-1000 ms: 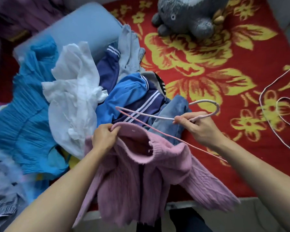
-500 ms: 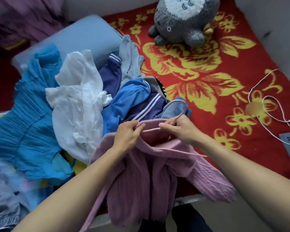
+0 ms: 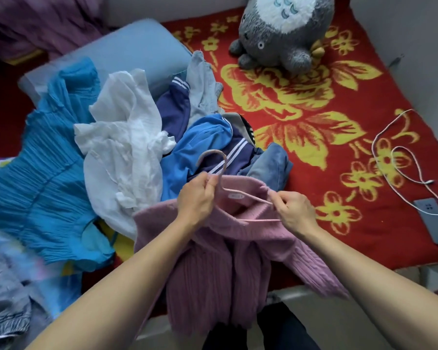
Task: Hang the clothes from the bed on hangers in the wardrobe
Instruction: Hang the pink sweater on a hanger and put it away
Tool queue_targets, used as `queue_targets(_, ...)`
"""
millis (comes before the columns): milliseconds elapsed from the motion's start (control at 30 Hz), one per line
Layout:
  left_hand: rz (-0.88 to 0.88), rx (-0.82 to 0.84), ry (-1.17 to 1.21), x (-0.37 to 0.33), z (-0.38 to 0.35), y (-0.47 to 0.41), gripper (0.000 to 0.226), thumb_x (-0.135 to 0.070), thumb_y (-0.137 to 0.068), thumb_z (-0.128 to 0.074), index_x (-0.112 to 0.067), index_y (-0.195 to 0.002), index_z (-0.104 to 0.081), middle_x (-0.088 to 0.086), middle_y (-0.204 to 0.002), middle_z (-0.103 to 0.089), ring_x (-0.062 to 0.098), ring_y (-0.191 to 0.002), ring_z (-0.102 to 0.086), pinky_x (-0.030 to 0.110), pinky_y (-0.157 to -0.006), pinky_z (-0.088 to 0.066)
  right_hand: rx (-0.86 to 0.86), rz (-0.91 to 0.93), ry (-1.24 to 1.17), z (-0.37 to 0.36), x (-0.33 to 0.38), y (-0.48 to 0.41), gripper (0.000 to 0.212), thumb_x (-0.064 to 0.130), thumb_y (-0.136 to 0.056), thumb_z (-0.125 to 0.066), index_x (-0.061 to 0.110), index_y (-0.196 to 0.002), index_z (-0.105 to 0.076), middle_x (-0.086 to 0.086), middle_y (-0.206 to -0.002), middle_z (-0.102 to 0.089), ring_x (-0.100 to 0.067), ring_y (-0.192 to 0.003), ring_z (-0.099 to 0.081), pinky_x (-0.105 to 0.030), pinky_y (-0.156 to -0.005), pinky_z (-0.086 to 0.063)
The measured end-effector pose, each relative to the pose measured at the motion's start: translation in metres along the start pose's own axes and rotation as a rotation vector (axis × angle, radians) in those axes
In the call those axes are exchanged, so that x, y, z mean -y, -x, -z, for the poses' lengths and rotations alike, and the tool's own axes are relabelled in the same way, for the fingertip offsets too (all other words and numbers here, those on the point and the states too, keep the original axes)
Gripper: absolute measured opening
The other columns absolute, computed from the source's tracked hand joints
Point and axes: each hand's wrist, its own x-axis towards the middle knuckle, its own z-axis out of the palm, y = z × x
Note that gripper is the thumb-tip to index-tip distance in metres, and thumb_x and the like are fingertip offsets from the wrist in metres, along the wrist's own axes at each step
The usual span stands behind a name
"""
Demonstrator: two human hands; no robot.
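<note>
**Sorting day:** A bed under a red-and-yellow floral blanket carries the work. A person stands at its near edge, fitting a hanger into a pink sweater. The sweater lies at that edge with its lower part hanging over the side.

Behind and to the left of the sweater sits the heap of clothes in blue, white and denim, none yet on a hanger. Far behind the sweater rests a grey plush toy, and to the sweater's right lies a phone. The wardrobe is out of view.

At the sweater's collar, the left hand grips the pink hanger at the base of its hook, fingers curled round the wire. The right hand pinches the hanger's right end at the collar's edge. One wire arm crosses the open neck, and the other end is hidden by the left hand and the knit.

The step appears to be seating the hanger's right shoulder inside the sweater. It likely goes best if the right hand eases the collar outward and tips the wire end down beneath it. Forcing it risks stretching a knit that looks soft. The left hand would do well to keep the hook centred above the neck label, so both shoulders sit level before the lift.
</note>
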Motion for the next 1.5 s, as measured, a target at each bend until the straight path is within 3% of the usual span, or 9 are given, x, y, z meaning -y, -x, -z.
queue_targets(233, -0.105, 0.238, 0.008, 0.008, 0.019, 0.029, 0.031, -0.044, -0.074, -0.051, -0.02, -0.092, -0.057, 0.002, -0.075, -0.061, 0.014, -0.068, -0.053, 0.031, -0.067, -0.043, 0.04, -0.073, -0.114, -0.008, 0.012, -0.008, 0.04, 0.06, -0.072, -0.069, 0.022, -0.076, -0.056, 0.008, -0.068, -0.062, -0.021, -0.073, -0.061, -0.035, -0.066, -0.047)
queue_targets(367, -0.203, 0.173, -0.273, 0.016, 0.004, 0.041, 0.047, -0.068, -0.078, -0.038, -0.03, -0.095, -0.061, -0.009, -0.085, -0.069, 0.019, -0.086, -0.064, 0.039, -0.071, -0.051, 0.233, -0.162, 0.199, -0.008, 0.025, -0.018, 0.069, 0.072, -0.059, -0.068, 0.029, -0.107, -0.044, 0.006, -0.091, -0.058, -0.023, -0.09, -0.058, -0.033, -0.073, -0.041)
queue_targets(600, -0.164, 0.112, -0.183, 0.012, 0.025, 0.05, 0.032, -0.051, -0.083, -0.043, -0.039, -0.103, -0.066, -0.014, -0.081, -0.068, 0.015, -0.087, -0.064, 0.036, -0.076, -0.048, 0.317, -0.23, 0.474, -0.007, -0.022, -0.038, 0.034, 0.043, -0.077, -0.057, 0.018, -0.096, -0.069, -0.006, -0.103, -0.069, -0.028, -0.097, -0.066, -0.03, -0.071, -0.042)
queue_targets(733, -0.036, 0.01, 0.017, 0.025, 0.054, 0.04, 0.04, -0.056, -0.078, -0.043, -0.034, -0.1, -0.068, -0.012, -0.084, -0.07, 0.011, -0.088, -0.064, 0.04, -0.084, -0.05, 0.359, -0.399, 0.104, 0.025, -0.078, -0.039, 0.023, 0.026, -0.08, -0.064, 0.011, -0.064, -0.063, -0.01, -0.064, -0.062, -0.027, -0.063, -0.066, -0.022, -0.05, -0.04)
queue_targets(800, -0.033, 0.016, 0.025, 0.022, 0.057, 0.035, 0.035, -0.05, -0.078, -0.044, -0.031, -0.095, -0.069, -0.015, -0.082, -0.069, 0.01, -0.087, -0.063, 0.04, -0.083, -0.05, 0.427, -0.486, -0.256, 0.03, -0.071, -0.039, 0.015, 0.024, -0.083, -0.07, 0.013, -0.075, -0.064, -0.004, -0.061, -0.059, -0.016, -0.048, -0.056, -0.017, -0.042, -0.034)
queue_targets(900, -0.061, 0.055, -0.027, 0.006, 0.048, 0.036, 0.032, -0.046, -0.077, -0.043, -0.033, -0.091, -0.068, -0.017, -0.079, -0.067, 0.01, -0.085, -0.063, 0.04, -0.081, -0.05, 0.767, -0.508, -0.549, 0.027, -0.024, -0.044, 0.045, 0.047, -0.076, -0.073, 0.013, -0.105, -0.067, -0.004, -0.09, -0.07, -0.018, -0.078, -0.068, -0.031, -0.071, -0.053)
queue_targets(1033, -0.09, 0.072, -0.043, -0.005, 0.038, 0.04, 0.027, -0.041, -0.077, -0.044, -0.034, -0.087, -0.068, -0.019, -0.067, -0.063, 0.01, -0.076, -0.06, 0.039, -0.076, -0.05, 1.041, -0.197, -0.152, 0.015, 0.038, -0.037, 0.055, 0.057, -0.065, -0.079, 0.018, -0.102, -0.069, -0.005, -0.093, -0.07, -0.021, -0.084, -0.069, -0.031, -0.069, -0.053)
queue_targets(1200, -0.232, 0.105, -0.174, -0.008, 0.04, 0.051, 0.027, -0.042, -0.082, -0.044, -0.032, -0.093, -0.067, -0.013, -0.067, -0.064, 0.014, -0.072, -0.062, 0.038, -0.068, -0.051, 0.458, 0.15, 0.508, -0.018, 0.046, -0.021, 0.034, 0.045, -0.082, -0.057, 0.019, -0.101, -0.065, -0.006, -0.108, -0.068, -0.029, -0.102, -0.064, -0.032, -0.075, -0.043)
queue_targets(1500, -0.296, 0.095, -0.174, 0.014, 0.044, 0.039, 0.05, -0.056, -0.088, -0.038, -0.02, -0.108, -0.066, -0.008, -0.101, -0.071, 0.015, -0.093, -0.066, 0.037, -0.078, -0.052, 0.181, 0.398, 0.778, 0.053, -0.038, -0.046, 0.048, 0.061, -0.094, -0.033, 0.021, -0.096, -0.059, -0.005, -0.104, -0.069, -0.03, -0.1, -0.064, -0.033, -0.064, -0.034)
